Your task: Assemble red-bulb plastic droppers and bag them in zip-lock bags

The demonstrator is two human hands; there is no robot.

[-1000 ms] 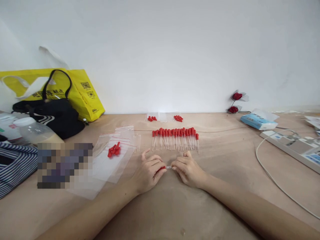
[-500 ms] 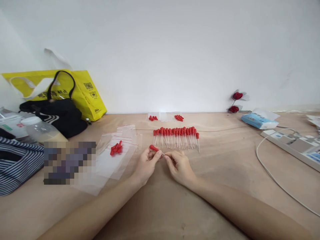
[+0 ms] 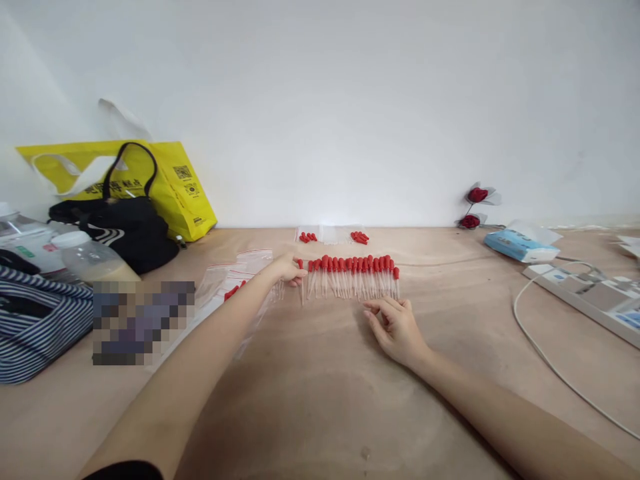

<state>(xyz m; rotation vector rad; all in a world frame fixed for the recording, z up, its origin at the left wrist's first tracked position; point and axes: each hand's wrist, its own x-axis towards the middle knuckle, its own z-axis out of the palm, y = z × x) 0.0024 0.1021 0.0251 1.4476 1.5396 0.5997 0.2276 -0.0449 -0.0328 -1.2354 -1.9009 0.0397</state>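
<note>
At the left end of a row of red-capped clear droppers (image 3: 350,273), my left hand (image 3: 290,270) has its fingers on the red bulb of one dropper (image 3: 301,283), whose clear tip points toward me. My right hand (image 3: 395,327) rests near the table in front of the row's right part, fingers loosely apart and holding nothing. Loose red bulbs (image 3: 235,291) lie on clear zip bags (image 3: 200,317), partly hidden behind my left forearm. A few clear tubes (image 3: 279,291) lie beside my left hand.
Another clear bag with red bulbs (image 3: 360,237) lies by the wall. A yellow bag (image 3: 193,200), black bag (image 3: 125,233), bottle (image 3: 95,260) and striped bag (image 3: 45,333) stand left. Tissues (image 3: 520,245), a power strip (image 3: 590,293) and fabric roses (image 3: 470,221) are on the right.
My left hand has moved forward and left with the dropper, now at the row's left end. My right hand has let go of the dropper's tube and moved right, its fingers opening.
</note>
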